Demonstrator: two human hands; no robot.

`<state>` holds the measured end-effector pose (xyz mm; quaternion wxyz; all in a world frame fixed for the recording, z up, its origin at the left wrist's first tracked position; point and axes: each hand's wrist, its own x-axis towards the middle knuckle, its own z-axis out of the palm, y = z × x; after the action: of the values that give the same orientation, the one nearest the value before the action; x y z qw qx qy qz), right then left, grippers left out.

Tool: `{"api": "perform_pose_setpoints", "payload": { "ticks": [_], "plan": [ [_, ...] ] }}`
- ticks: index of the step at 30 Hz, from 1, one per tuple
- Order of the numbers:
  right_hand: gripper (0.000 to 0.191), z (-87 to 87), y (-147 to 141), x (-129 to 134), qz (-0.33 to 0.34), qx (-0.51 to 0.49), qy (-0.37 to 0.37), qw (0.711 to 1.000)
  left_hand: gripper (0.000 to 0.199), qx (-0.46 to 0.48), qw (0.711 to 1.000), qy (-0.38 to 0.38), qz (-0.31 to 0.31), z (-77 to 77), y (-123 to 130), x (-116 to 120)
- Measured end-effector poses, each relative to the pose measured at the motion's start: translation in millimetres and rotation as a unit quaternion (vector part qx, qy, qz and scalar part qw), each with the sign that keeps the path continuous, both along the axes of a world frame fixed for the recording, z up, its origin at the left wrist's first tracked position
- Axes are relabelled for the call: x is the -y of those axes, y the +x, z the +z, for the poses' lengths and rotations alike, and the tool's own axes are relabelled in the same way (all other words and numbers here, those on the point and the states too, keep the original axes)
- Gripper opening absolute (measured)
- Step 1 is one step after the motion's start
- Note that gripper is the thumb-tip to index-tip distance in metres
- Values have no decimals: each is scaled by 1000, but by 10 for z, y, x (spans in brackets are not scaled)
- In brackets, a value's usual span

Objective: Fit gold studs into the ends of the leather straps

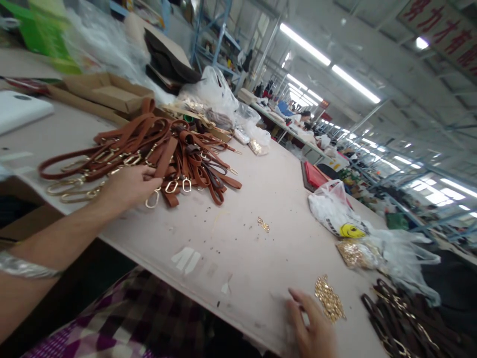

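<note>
Loosely spread right hand beside golden metal; left hand, grip unclear, at straps.

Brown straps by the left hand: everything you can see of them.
The brown straps lie in a tangled, overlapping heap on the table, toward its near edge. They look like leather: flat strips, many looped, some pieces darker. Gold-coloured metal fittings, clasps and oval rings, hang from their ends, mostly along the near side. The left hand touches a broad strap at the front; how firmly is unclear. Overlap hides the count.
</note>
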<state>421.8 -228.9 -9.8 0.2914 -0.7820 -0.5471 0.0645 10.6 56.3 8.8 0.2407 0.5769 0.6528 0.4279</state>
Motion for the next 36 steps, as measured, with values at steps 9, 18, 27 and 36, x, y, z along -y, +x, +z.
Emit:
{"api": "perform_pose_setpoints", "payload": {
  "ticks": [9, 18, 27, 36],
  "plan": [
    [38, -197, -171, -1479, 148, 223, -24, 963, 35, 335, 911, -196, -140, 73, 435, 900],
    [36, -193, -91, -1752, 156, 207, -5, 966, 42, 422, 852, -244, -192, 101, 653, 1273],
    [38, -145, -310, -1627, 205, 133, 20, 969, 43, 429, 848, -251, -184, 4, 733, 1272],
    [24, -72, -363, -1210, 84, -22, 75, 993, 43, 442, 818, -297, -218, -56, 791, 1369]
  ]
}}
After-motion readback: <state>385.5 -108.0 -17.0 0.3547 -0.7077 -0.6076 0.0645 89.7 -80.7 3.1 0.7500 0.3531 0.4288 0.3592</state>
